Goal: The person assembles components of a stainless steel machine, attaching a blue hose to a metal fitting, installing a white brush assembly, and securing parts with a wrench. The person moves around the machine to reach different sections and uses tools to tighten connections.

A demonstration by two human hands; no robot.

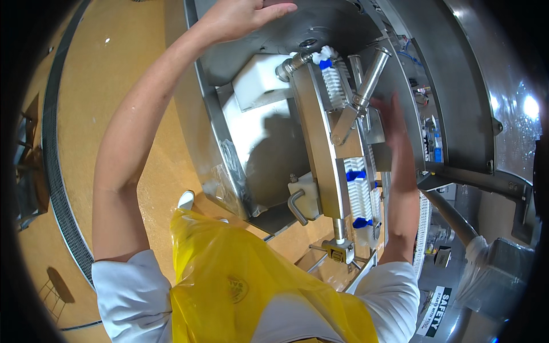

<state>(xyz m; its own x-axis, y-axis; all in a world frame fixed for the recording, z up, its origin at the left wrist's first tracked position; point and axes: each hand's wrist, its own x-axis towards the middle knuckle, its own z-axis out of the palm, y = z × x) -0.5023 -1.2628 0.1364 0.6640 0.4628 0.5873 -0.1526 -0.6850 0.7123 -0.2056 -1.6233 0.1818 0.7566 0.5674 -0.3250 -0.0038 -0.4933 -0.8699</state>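
My left hand (243, 17) is raised over the far left edge of a steel machine housing, its thumb stretched out. The top edge of the view cuts off its other fingers, and nothing shows in it. My right hand (392, 117) reaches along the right side of a narrow conveyor, close to a steel lever handle (373, 77). Its blurred fingers look apart, and I see nothing in them. White ribbed belting (359, 197) with blue pieces (355, 175) runs along the conveyor's steel side frame (320, 137). Neither hand visibly grips the belting.
A white block (260, 83) sits inside the housing, left of the conveyor. A bent steel handle (297, 207) and a clamp fitting (339, 250) stick out nearer me. Clear plastic (223, 180) hangs on the housing's left edge. Steel panels (469, 86) stand at right.
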